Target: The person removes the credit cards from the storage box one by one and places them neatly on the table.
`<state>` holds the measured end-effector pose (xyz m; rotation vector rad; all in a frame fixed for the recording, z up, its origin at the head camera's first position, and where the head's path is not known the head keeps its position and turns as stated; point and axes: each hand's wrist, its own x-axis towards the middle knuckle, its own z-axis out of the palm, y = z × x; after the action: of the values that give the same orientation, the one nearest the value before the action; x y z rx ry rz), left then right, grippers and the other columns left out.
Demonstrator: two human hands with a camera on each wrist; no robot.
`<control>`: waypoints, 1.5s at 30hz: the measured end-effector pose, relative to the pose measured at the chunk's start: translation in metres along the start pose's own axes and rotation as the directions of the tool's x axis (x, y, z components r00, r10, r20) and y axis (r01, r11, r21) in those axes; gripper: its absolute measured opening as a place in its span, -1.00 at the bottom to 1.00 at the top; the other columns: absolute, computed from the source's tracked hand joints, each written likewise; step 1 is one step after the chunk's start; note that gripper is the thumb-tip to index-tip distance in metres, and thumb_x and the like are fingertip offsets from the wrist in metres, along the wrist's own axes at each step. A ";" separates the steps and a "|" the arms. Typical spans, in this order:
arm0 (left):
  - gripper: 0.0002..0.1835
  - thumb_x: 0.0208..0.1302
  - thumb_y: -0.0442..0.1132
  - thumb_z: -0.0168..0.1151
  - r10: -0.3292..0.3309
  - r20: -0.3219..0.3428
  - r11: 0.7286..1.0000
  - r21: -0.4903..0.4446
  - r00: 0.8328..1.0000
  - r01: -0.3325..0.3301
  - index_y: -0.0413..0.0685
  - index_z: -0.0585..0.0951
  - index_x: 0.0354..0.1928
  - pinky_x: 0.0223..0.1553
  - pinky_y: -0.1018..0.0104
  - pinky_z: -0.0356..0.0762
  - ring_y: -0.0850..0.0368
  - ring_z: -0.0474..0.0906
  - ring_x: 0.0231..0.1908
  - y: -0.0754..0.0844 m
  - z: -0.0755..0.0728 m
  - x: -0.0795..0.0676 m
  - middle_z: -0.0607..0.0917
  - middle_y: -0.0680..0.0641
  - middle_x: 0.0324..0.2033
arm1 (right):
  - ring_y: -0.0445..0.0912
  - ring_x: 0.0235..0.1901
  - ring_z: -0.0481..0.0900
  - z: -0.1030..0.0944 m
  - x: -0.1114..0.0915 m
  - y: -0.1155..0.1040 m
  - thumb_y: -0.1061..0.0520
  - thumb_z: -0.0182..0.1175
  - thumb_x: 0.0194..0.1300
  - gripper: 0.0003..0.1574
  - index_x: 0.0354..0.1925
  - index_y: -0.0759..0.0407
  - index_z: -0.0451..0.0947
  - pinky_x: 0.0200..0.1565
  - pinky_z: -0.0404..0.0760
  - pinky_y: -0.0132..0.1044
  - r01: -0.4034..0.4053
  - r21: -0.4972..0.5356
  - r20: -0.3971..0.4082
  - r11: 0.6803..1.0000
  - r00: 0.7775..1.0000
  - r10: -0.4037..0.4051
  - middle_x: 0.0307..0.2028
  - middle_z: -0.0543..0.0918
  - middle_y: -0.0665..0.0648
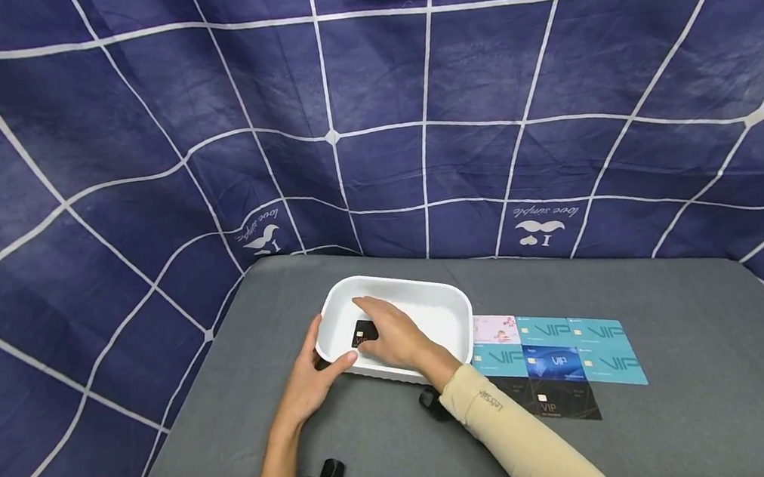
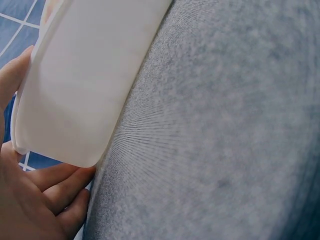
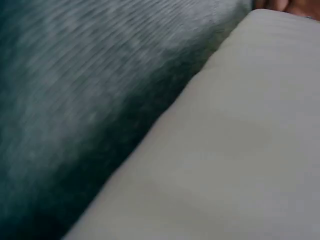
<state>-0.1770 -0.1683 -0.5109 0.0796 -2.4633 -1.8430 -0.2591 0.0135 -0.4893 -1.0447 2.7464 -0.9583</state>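
Note:
My left hand (image 1: 305, 388) holds the near left corner of a white plastic box (image 1: 438, 294), thumb at the rim and fingers against the outer wall. The left wrist view shows that box wall (image 2: 80, 85) upright, with several fingertips (image 2: 65, 187) low at its end. Inside the box, my right hand (image 1: 393, 336) holds a black card (image 1: 363, 332), with the thumb at its near edge. Part of the card is hidden under the hand. The right wrist view is filled mostly by the box's outer wall (image 3: 225, 130).
Several VIP cards lie in rows right of the box: a pink card (image 1: 495, 329), teal cards (image 1: 609, 365), a blue card (image 1: 553, 363) and black cards (image 1: 563, 400). My right sleeve partly covers one black card. Grey cloth (image 1: 704, 331) covers the table; a blue checked curtain (image 1: 484, 161) hangs behind.

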 end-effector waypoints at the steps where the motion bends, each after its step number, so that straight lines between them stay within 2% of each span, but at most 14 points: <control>1: 0.04 0.20 -0.11 0.44 0.001 -0.001 1.000 0.002 1.000 -0.001 -0.02 -0.01 0.57 0.22 -0.07 0.28 -0.19 0.25 0.34 0.000 0.000 0.000 0.23 -0.29 0.42 | 0.09 0.38 0.25 0.000 -0.001 0.001 0.16 0.44 0.16 -0.03 0.45 0.21 0.22 0.35 0.19 -0.08 -0.001 -0.011 0.015 1.000 1.000 0.002 0.38 0.34 0.25; 9: 0.05 0.20 -0.11 0.44 0.002 0.000 1.000 -0.001 1.000 -0.002 -0.03 -0.03 0.57 0.22 -0.10 0.28 -0.22 0.22 0.36 0.000 0.000 0.000 0.19 -0.30 0.43 | 0.09 0.26 0.42 0.003 0.000 0.004 0.19 0.45 0.17 0.00 0.47 0.14 0.21 0.28 0.30 -0.09 -0.014 -0.108 0.107 0.994 0.994 0.025 0.26 0.50 0.22; 14: 0.06 0.20 -0.09 0.44 -0.002 0.009 1.000 0.004 1.000 0.002 -0.01 -0.04 0.57 0.25 -0.13 0.23 -0.24 0.17 0.38 0.002 0.000 -0.001 0.16 -0.30 0.45 | 0.06 0.17 0.51 0.004 -0.001 0.003 0.18 0.39 0.23 -0.06 0.48 0.10 0.21 0.21 0.40 -0.09 -0.053 -0.154 0.092 0.987 0.993 0.067 0.16 0.58 0.21; 21: 0.05 0.20 -0.10 0.44 -0.002 0.004 1.000 0.009 1.000 0.002 -0.02 -0.03 0.57 0.27 -0.12 0.21 -0.24 0.17 0.39 0.001 0.000 -0.001 0.16 -0.30 0.45 | 0.08 0.02 0.61 0.005 -0.002 0.003 0.26 0.37 0.20 -0.11 0.43 0.20 0.25 0.11 0.50 -0.09 -0.017 -0.208 0.040 0.978 0.999 0.025 -0.02 0.67 0.25; 31: 0.05 0.19 -0.10 0.45 0.000 -0.007 1.000 0.020 1.000 0.001 -0.04 -0.01 0.57 0.23 -0.11 0.26 -0.24 0.22 0.36 -0.001 0.000 0.001 0.19 -0.31 0.43 | 0.20 0.01 0.58 0.006 0.000 0.000 0.31 0.43 0.09 -0.02 0.37 0.41 0.16 0.12 0.47 -0.04 -0.034 -0.193 -0.027 0.981 0.999 0.030 0.00 0.61 0.39; 36: 0.05 0.18 -0.12 0.46 0.002 -0.007 1.000 0.016 1.000 -0.002 -0.03 -0.01 0.57 0.24 -0.09 0.25 -0.23 0.23 0.35 -0.001 0.000 0.002 0.20 -0.31 0.43 | 0.22 -0.02 0.54 0.006 0.000 0.000 0.32 0.39 0.04 0.05 0.40 0.41 0.09 0.10 0.46 -0.02 -0.067 -0.195 -0.036 0.978 0.997 0.061 -0.04 0.57 0.37; 41: 0.05 0.17 -0.14 0.46 0.008 -0.008 1.000 0.009 1.000 -0.008 -0.05 -0.01 0.56 0.24 -0.07 0.25 -0.21 0.24 0.35 -0.001 0.001 0.001 0.21 -0.30 0.43 | 0.20 0.03 0.46 0.004 0.001 0.000 0.19 0.44 0.01 0.04 0.38 0.39 0.19 0.09 0.44 0.01 -0.142 -0.213 -0.013 0.967 0.990 0.143 -0.01 0.54 0.34; 45: 0.06 0.17 -0.13 0.46 0.011 -0.014 1.000 0.011 1.000 -0.011 -0.07 -0.01 0.56 0.24 -0.08 0.24 -0.21 0.24 0.35 -0.002 0.000 0.002 0.22 -0.30 0.42 | 0.19 0.09 0.44 0.003 0.002 0.000 0.18 0.43 0.04 -0.04 0.35 0.38 0.27 0.16 0.39 -0.02 -0.171 -0.185 0.021 0.968 0.984 0.178 0.03 0.54 0.34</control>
<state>-0.1787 -0.1686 -0.5124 0.0783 -2.4595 -1.8187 -0.2596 0.0109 -0.4914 -0.8131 2.8794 -0.6671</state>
